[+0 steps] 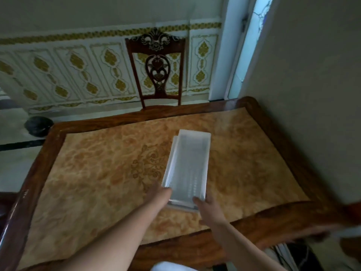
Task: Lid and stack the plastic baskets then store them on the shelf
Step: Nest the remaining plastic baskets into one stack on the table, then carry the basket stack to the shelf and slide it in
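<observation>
A long translucent white plastic basket [188, 163] lies lengthwise on the table, right of centre. It appears to sit on or inside a second white piece whose edge shows along its left side and near end. My left hand [159, 193] grips the near left corner, fingers hidden behind the wall. My right hand [208, 207] holds the near right corner with its thumb on the rim. The frame is blurred, so I cannot tell whether the lower piece is a lid or another basket.
The wooden table [93, 122] has an orange patterned top and a raised dark rim. A carved wooden chair [156, 69] stands at its far side. A plain wall [312, 94] runs close along the right. A dark round object [38, 126] sits on the floor left.
</observation>
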`<state>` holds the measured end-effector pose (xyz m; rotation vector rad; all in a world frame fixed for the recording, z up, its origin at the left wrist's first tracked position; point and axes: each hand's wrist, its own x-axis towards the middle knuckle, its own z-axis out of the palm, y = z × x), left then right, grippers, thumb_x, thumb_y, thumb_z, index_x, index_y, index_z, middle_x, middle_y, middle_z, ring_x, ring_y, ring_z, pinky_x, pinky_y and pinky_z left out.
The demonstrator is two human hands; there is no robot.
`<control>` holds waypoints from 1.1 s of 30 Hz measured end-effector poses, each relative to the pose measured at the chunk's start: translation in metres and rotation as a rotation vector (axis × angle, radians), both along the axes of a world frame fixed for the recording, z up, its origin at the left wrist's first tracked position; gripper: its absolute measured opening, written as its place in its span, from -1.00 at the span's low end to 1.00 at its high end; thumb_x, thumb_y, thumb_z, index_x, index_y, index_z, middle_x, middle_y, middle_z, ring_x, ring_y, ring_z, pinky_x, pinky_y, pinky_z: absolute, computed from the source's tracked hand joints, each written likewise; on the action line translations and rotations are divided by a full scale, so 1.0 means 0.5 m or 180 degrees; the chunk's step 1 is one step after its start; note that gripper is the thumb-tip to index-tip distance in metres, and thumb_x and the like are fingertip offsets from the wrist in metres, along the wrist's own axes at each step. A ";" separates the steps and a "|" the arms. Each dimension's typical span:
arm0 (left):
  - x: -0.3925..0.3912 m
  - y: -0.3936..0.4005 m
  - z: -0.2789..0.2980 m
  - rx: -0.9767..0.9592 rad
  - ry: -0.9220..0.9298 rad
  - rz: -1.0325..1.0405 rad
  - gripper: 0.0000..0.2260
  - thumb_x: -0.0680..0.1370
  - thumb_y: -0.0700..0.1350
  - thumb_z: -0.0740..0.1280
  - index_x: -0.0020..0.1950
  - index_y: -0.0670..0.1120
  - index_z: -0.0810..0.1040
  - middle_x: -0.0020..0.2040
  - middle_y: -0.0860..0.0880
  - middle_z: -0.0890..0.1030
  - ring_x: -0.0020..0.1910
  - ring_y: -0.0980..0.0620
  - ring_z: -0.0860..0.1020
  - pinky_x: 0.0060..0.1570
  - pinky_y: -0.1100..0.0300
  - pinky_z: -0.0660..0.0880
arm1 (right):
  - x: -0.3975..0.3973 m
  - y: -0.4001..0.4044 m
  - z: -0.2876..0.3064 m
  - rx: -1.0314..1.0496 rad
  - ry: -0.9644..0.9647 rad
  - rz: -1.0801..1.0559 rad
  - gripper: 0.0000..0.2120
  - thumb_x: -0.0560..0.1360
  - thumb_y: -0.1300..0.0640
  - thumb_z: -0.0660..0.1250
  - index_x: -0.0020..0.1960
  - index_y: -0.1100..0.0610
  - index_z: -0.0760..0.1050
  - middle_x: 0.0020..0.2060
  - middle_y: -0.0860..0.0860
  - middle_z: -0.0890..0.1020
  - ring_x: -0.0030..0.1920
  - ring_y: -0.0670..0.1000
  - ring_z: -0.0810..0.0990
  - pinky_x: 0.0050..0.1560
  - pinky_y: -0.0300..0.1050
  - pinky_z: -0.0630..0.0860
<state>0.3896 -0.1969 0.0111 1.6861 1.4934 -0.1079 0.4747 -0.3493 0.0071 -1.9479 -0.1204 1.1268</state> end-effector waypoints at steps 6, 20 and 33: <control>-0.025 -0.086 0.007 -0.0494 -0.0411 0.0184 -0.61 0.43 -0.19 0.32 0.27 -0.15 0.48 -0.05 -0.08 0.57 -0.11 -0.07 0.56 -0.22 0.10 0.54 | -0.118 -0.009 0.016 -0.0032 -0.0077 -0.2526 -0.38 0.55 -0.19 0.33 0.39 0.23 0.34 0.05 0.11 0.60 -0.09 0.08 0.56 -0.18 -0.03 0.45; -0.221 -0.149 -0.011 -0.1689 -0.1216 -0.0599 -0.46 0.52 0.16 0.36 0.39 -0.10 0.37 0.36 -0.15 0.49 0.25 -0.09 0.50 0.26 -0.03 0.43 | -0.324 -0.083 0.006 -0.0074 -0.0092 -0.3706 -0.67 0.31 0.19 0.26 0.03 0.22 0.59 -0.13 0.16 0.67 -0.16 0.22 0.68 -0.07 0.15 0.70; -0.267 -0.233 0.080 -0.1610 -0.1044 -0.2644 -0.72 0.57 0.12 0.32 -0.02 -0.06 0.66 -0.04 -0.08 0.74 -0.16 -0.06 0.69 -0.13 0.07 0.62 | -0.680 -0.485 0.011 -0.0258 -0.0652 -0.4542 -0.86 0.24 0.25 0.32 -0.21 0.22 0.56 -0.18 0.18 0.65 -0.17 0.17 0.57 -0.09 0.25 0.64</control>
